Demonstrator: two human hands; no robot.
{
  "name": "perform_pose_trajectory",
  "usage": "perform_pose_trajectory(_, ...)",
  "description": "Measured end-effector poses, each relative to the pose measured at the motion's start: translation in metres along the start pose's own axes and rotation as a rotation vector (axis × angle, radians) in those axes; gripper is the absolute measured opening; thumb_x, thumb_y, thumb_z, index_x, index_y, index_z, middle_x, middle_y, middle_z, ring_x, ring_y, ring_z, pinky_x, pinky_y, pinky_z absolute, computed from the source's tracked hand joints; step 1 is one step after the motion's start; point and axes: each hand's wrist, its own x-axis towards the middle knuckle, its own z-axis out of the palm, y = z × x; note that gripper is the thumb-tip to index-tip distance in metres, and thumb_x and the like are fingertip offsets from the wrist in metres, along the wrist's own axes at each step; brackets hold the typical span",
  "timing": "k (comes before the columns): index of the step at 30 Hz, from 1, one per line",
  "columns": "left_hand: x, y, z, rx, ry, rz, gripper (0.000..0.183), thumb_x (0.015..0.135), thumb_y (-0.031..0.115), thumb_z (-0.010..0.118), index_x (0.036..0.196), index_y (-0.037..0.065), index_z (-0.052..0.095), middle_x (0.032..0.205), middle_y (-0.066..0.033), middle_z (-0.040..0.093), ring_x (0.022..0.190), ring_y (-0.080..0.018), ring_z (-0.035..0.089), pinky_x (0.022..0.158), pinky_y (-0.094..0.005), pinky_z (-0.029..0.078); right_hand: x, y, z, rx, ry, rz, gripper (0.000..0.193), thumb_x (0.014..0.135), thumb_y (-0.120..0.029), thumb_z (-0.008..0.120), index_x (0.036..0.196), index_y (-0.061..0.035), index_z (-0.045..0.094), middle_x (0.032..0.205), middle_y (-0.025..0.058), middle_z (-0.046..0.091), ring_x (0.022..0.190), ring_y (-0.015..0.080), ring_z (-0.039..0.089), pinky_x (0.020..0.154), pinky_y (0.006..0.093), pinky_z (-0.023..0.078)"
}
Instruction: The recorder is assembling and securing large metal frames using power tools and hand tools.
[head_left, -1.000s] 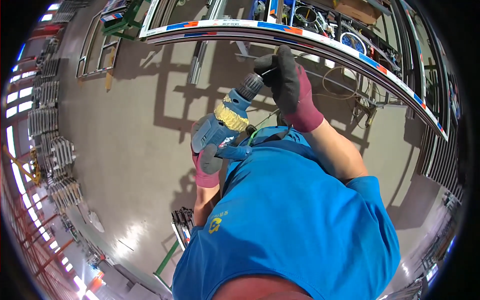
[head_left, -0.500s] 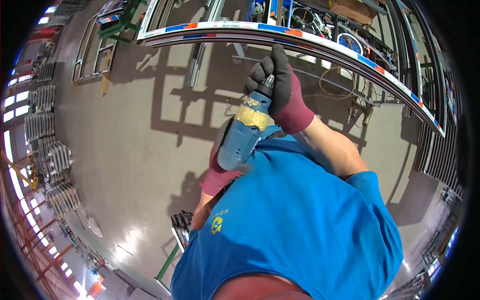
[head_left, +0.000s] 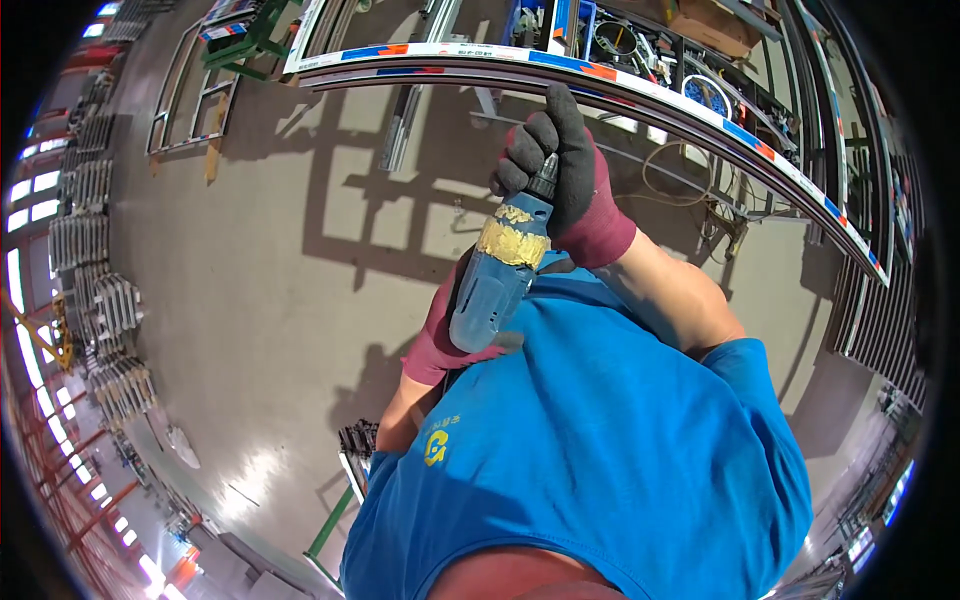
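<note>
My left hand (head_left: 438, 325) holds the drill (head_left: 495, 270) from below, near its back end; the body hides its handle. The drill is in the air, short of the frame's (head_left: 500, 52) near edge, chuck (head_left: 543, 180) toward it. My right hand (head_left: 572, 178) is curled round the chuck. Farther right, a cable loop (head_left: 644, 172) shows.

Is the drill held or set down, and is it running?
Held: the left hand holds the blue drill toward its rear, and the right hand is around its black chuck. Running or not, I cannot tell.
</note>
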Motion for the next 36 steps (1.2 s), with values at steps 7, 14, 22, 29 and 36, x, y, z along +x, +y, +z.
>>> perform_pose_trajectory(7, 0.0, 0.002, 0.02, 0.267, 0.216, 0.13, 0.108, 0.074, 0.03, 0.094, 0.158, 0.002, 0.032, 0.146, -0.0135, 0.055, 0.132, -0.025, 0.055, 0.11, -0.0405, 0.045, 0.0, -0.003, 0.015, -0.036, 0.123, -0.027, 0.058, 0.111, -0.053, 0.04, 0.064, -0.0195, 0.03, 0.059, -0.0022, 0.031, 0.052, 0.0186, 0.032, 0.054, 0.036, 0.031)
perform_pose_trajectory(14, -0.005, -0.002, 0.029, 0.031, 0.228, 0.01, 0.104, 0.078, 0.037, 0.09, 0.156, -0.002, 0.034, 0.143, -0.0154, 0.057, 0.13, -0.0267, 0.058, 0.108, -0.04, 0.046, -0.003, 0.002, 0.013, -0.092, 0.148, -0.059, 0.059, 0.11, -0.053, 0.044, 0.064, -0.0191, 0.03, 0.059, -0.0016, 0.032, 0.049, 0.019, 0.037, 0.05, 0.0352, 0.034)
perform_pose_trajectory(22, -0.011, -0.003, 0.028, -0.003, 0.265, 0.009, 0.103, 0.075, 0.037, 0.09, 0.154, -0.002, 0.037, 0.134, -0.0141, 0.062, 0.119, -0.0255, 0.063, 0.101, -0.0393, 0.051, -0.004, 0.004, 0.015, -0.125, 0.217, -0.049, 0.057, 0.107, -0.056, 0.05, 0.066, -0.0183, 0.036, 0.059, -0.0007, 0.037, 0.052, 0.0199, 0.047, 0.054, 0.0351, 0.042)
perform_pose_trajectory(29, -0.014, -0.02, 0.028, 0.014, 0.273, 0.024, 0.104, 0.073, 0.035, 0.091, 0.155, 0.001, 0.036, 0.128, -0.0122, 0.064, 0.113, -0.0231, 0.066, 0.097, -0.039, 0.053, -0.003, 0.006, 0.01, -0.081, 0.197, -0.027, 0.056, 0.107, -0.055, 0.05, 0.067, -0.0181, 0.036, 0.061, -0.0008, 0.038, 0.055, 0.0204, 0.048, 0.056, 0.0347, 0.043)
perform_pose_trajectory(36, -0.026, -0.055, 0.019, -0.177, 0.227, 0.166, 0.11, 0.071, 0.033, 0.093, 0.158, 0.001, 0.033, 0.131, -0.0155, 0.064, 0.113, -0.0243, 0.069, 0.097, -0.0398, 0.055, -0.005, 0.009, 0.004, 0.082, -0.017, 0.023, 0.053, 0.106, -0.056, 0.053, 0.071, -0.018, 0.042, 0.065, -0.0004, 0.042, 0.058, 0.0185, 0.05, 0.059, 0.0336, 0.045)
